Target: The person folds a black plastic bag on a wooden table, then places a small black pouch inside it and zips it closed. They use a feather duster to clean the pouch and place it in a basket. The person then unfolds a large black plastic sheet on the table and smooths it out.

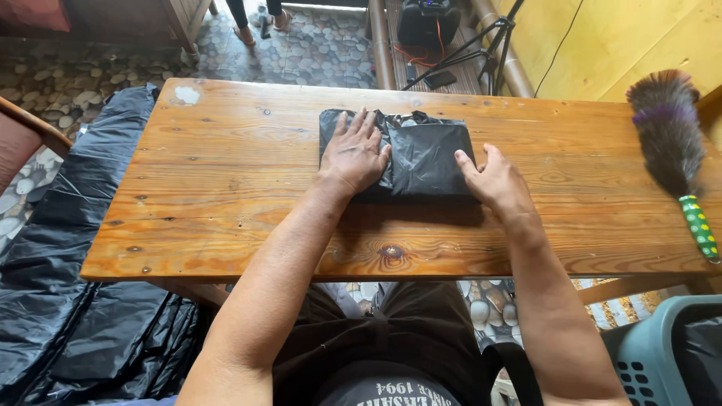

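A folded black plastic bag (421, 154) lies flat at the centre of the frame on a varnished wooden tabletop (226, 188), a neat dark rectangle with a crumpled upper edge. The person's left hand (355, 154) presses palm-down on the bag's left half, fingers spread flat and gripping nothing. The right hand (492, 179) rests at the bag's lower right corner, fingers loosely open, the thumb touching the plastic edge without closing on it.

At the right edge of the frame a feather duster (669, 139) with grey-brown plumes, a purple band and a green-and-yellow dotted handle lies on the tabletop, well apart from the bag. Loose black plastic sheeting (68, 301) is heaped along the left side of the frame, below the tabletop. A grey-blue plastic basket (650, 357) shows at the lower right corner.

The floor (316, 45) beyond is set with rounded pebbles. At the top of the frame stand a black tripod (492, 45) and a dark box with orange cable; a yellow wooden wall (617, 37) fills the upper right.
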